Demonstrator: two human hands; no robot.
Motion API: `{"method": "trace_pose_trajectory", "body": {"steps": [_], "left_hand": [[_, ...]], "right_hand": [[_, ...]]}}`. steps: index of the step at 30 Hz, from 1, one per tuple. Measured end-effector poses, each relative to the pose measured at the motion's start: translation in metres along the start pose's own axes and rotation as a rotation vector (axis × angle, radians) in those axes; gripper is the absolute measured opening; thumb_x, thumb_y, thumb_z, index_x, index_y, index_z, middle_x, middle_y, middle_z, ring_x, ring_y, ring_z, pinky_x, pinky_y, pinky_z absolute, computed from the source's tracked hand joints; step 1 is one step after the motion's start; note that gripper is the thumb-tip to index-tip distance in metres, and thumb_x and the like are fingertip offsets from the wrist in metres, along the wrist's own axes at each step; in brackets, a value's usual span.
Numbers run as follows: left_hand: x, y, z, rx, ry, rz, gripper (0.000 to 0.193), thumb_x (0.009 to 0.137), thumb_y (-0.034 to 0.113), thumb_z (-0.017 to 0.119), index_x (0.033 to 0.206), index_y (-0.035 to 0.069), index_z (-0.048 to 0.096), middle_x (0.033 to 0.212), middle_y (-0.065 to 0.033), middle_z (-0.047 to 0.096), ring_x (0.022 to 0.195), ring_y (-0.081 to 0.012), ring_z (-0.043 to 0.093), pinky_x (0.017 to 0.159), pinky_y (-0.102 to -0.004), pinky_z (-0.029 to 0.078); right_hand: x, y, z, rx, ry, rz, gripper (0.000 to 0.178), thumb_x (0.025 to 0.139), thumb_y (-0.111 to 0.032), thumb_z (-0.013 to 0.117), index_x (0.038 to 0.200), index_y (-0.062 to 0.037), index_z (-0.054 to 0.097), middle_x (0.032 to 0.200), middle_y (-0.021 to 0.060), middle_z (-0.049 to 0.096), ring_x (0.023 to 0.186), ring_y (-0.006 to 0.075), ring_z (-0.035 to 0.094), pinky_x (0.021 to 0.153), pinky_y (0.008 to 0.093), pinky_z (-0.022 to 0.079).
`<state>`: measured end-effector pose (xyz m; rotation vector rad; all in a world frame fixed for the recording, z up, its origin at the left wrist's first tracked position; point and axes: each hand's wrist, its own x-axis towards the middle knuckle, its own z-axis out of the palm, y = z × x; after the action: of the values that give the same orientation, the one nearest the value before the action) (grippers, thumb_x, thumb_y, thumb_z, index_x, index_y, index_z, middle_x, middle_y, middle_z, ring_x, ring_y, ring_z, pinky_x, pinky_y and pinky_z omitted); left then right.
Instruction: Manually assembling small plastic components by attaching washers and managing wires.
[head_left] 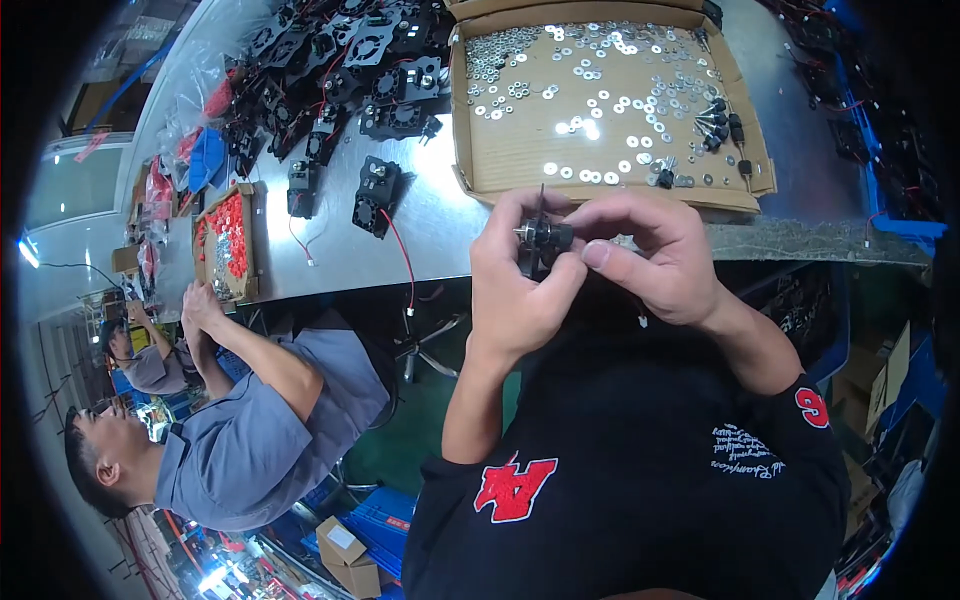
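My left hand is closed around a small black fan assembly with a metal threaded end and a black knob-like part. From the other side, my right hand reaches over it, thumb and forefinger curled against the black part; whether a small piece sits between those fingertips is hidden. A short wire with a white plug hangs below my right hand. Just beyond both hands lies a shallow cardboard tray holding many loose washers, nuts and several black knobbed parts.
Black fan assemblies with red wires lie on the metal table to the left, many more piled behind. A co-worker in a grey shirt sits at the left by a box of red parts. A blue crate stands at the right.
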<state>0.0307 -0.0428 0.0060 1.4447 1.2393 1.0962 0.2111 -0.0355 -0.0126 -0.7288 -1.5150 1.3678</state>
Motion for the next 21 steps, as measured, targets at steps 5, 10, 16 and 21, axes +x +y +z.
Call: {"method": "trace_pose_trajectory", "body": {"steps": [5, 10, 16, 21], "left_hand": [[-0.006, -0.01, 0.0, 0.026, 0.041, 0.02, 0.036, 0.08, 0.009, 0.073, 0.11, -0.004, 0.058, 0.087, -0.0108, 0.067, 0.077, -0.0151, 0.065, 0.073, -0.0291, 0.053], [-0.009, -0.015, -0.012, 0.197, 0.139, -0.048, 0.039, 0.083, 0.014, 0.075, 0.112, -0.004, 0.058, 0.089, -0.0113, 0.067, 0.076, -0.0157, 0.064, 0.072, -0.0297, 0.052], [0.004, -0.016, -0.033, 0.297, 0.225, -0.014, 0.04, 0.084, 0.016, 0.076, 0.115, -0.002, 0.059, 0.094, -0.0058, 0.062, 0.082, -0.0101, 0.058, 0.074, -0.025, 0.048], [0.028, -0.026, -0.071, 1.191, 0.41, 0.191, 0.058, 0.073, 0.026, 0.085, 0.117, 0.0, 0.058, 0.106, -0.0194, 0.059, 0.101, -0.0392, 0.058, 0.087, -0.0458, 0.048]], "right_hand": [[0.004, -0.004, 0.01, 0.117, 0.1, 0.139, 0.022, 0.095, -0.004, 0.064, 0.114, 0.0047, 0.066, 0.106, 0.0079, 0.067, 0.097, 0.0134, 0.064, 0.088, 0.0296, 0.051], [-0.011, 0.002, 0.002, 0.047, 0.151, 0.152, 0.019, 0.096, -0.005, 0.063, 0.113, 0.0039, 0.066, 0.102, 0.0057, 0.067, 0.094, 0.0107, 0.062, 0.084, 0.0262, 0.05], [-0.036, -0.006, -0.026, -0.035, 0.328, 0.235, 0.019, 0.096, -0.007, 0.063, 0.112, 0.002, 0.067, 0.101, 0.0035, 0.067, 0.095, 0.0094, 0.061, 0.086, 0.0248, 0.047], [-0.047, -0.01, -0.064, -0.329, 0.421, 0.214, 0.013, 0.092, -0.008, 0.066, 0.101, 0.0011, 0.071, 0.09, 0.0015, 0.067, 0.078, 0.0076, 0.058, 0.071, 0.0235, 0.047]]}}
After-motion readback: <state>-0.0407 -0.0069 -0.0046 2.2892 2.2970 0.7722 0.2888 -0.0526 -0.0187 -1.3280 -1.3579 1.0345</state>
